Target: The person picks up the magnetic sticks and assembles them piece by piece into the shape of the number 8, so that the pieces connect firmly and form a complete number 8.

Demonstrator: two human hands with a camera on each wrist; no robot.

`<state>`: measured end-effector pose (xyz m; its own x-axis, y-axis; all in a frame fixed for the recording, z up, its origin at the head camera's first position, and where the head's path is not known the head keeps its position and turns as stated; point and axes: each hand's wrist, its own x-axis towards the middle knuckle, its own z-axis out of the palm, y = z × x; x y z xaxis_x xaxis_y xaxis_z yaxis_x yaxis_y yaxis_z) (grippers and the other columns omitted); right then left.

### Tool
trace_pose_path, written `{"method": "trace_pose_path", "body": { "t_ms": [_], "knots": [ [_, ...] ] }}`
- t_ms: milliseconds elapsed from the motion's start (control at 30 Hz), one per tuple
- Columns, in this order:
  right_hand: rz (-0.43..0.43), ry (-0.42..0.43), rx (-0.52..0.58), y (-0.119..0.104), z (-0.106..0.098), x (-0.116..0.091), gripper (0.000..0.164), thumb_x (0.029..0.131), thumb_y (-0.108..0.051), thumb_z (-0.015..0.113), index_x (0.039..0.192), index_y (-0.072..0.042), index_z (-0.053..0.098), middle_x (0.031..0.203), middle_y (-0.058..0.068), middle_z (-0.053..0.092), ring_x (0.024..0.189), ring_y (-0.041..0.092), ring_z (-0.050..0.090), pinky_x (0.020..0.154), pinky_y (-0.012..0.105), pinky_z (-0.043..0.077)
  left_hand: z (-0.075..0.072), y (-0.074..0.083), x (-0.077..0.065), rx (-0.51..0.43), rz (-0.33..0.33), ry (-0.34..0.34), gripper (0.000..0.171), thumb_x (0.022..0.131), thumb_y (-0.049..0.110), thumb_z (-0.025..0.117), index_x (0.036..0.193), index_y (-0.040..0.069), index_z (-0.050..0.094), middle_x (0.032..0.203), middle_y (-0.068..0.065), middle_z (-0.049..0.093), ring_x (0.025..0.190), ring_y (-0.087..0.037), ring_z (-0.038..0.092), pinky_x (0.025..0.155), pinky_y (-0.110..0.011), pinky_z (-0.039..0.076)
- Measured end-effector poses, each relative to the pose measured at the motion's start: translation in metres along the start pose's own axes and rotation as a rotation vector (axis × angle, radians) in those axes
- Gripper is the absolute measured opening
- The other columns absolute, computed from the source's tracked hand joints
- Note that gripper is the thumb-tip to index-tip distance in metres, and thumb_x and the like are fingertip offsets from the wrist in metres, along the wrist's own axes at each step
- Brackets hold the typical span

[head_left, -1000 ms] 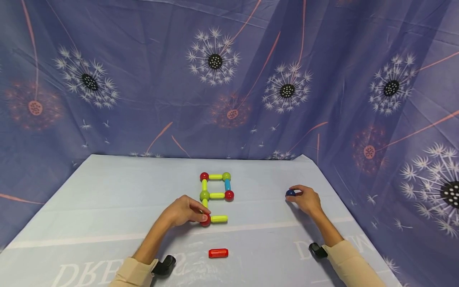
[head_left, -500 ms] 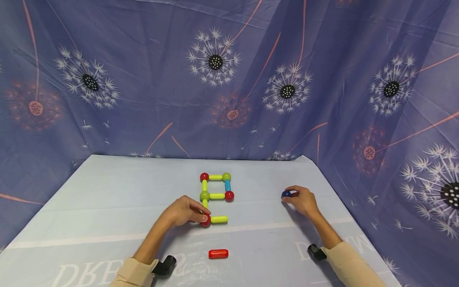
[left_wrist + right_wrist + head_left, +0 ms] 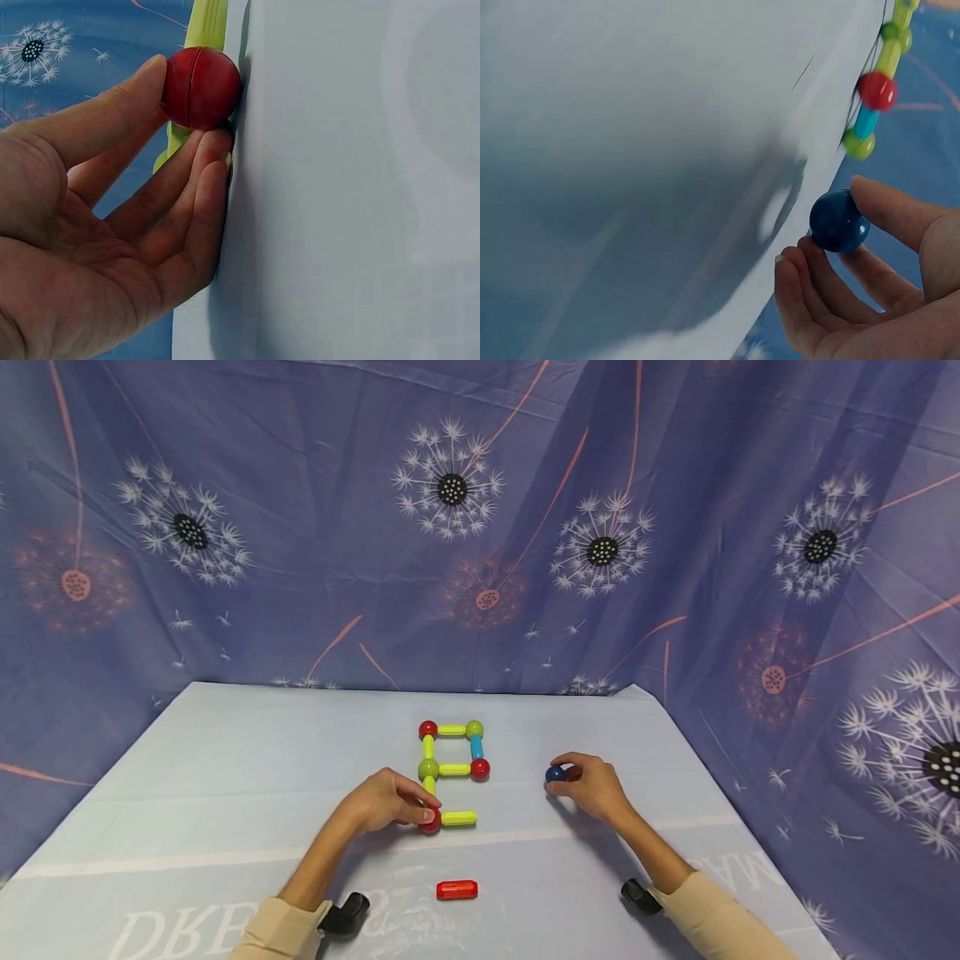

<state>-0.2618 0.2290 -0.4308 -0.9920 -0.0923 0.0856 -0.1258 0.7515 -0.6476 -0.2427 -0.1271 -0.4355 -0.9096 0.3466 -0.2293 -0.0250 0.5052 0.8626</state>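
Note:
With thumb and fingers my left hand (image 3: 390, 803) pinches a red ball (image 3: 201, 88) at the near left corner of a joined figure of rods and balls. A yellow-green rod (image 3: 458, 818) points right from that ball, its far end free. Above it, a square of yellow-green rods, a blue rod (image 3: 477, 747), red balls and green balls (image 3: 428, 768) lies flat on the table. To the right of this figure, my right hand (image 3: 592, 785) holds a dark blue ball (image 3: 839, 221) between thumb and fingertips, seemingly just off the tabletop.
A loose red rod (image 3: 457, 890) lies on the white-covered table (image 3: 300, 735), nearer to me than the figure. A blue dandelion-print curtain (image 3: 337, 527) hangs behind the table and along its right side.
My right hand has moved left with the dark blue ball, closer to the figure. The left hand and the joined pieces have stayed where they were.

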Motion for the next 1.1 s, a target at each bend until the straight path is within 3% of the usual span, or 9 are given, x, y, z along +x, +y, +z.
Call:
{"method": "trace_pose_path", "body": {
  "t_ms": [433,733,1100],
  "knots": [
    [-0.08,-0.106,-0.006,-0.038,0.033,-0.013,0.031,0.079,-0.018,0.087,0.108,-0.016,0.076,0.09,0.002,0.073,0.084,0.015,0.068,0.07,0.033,0.054,0.0,0.0,0.0,0.002,0.013,-0.012,0.021,0.082,0.018,0.085,0.101,0.012,0.082,0.088,0.0,0.079,0.077,-0.014,0.061,0.07,-0.03,0.05],
    [-0.147,-0.196,-0.001,-0.049,0.046,-0.021,0.031,0.08,-0.02,0.086,0.108,-0.014,0.074,0.09,0.001,0.073,0.081,0.013,0.064,0.067,0.029,0.052,-0.001,0.0,-0.001,-0.008,0.029,-0.022,0.022,0.082,0.02,0.085,0.102,0.011,0.082,0.087,0.0,0.079,0.079,-0.013,0.062,0.071,-0.031,0.051],
    [-0.189,-0.246,0.01,-0.058,0.055,-0.024,0.034,0.08,-0.019,0.086,0.11,-0.01,0.074,0.092,0.004,0.074,0.082,0.015,0.064,0.067,0.029,0.053,0.0,0.0,0.001,-0.014,0.015,-0.019,0.021,0.083,0.02,0.084,0.101,0.012,0.082,0.086,-0.001,0.079,0.077,-0.014,0.061,0.07,-0.03,0.05]
  ]
}}
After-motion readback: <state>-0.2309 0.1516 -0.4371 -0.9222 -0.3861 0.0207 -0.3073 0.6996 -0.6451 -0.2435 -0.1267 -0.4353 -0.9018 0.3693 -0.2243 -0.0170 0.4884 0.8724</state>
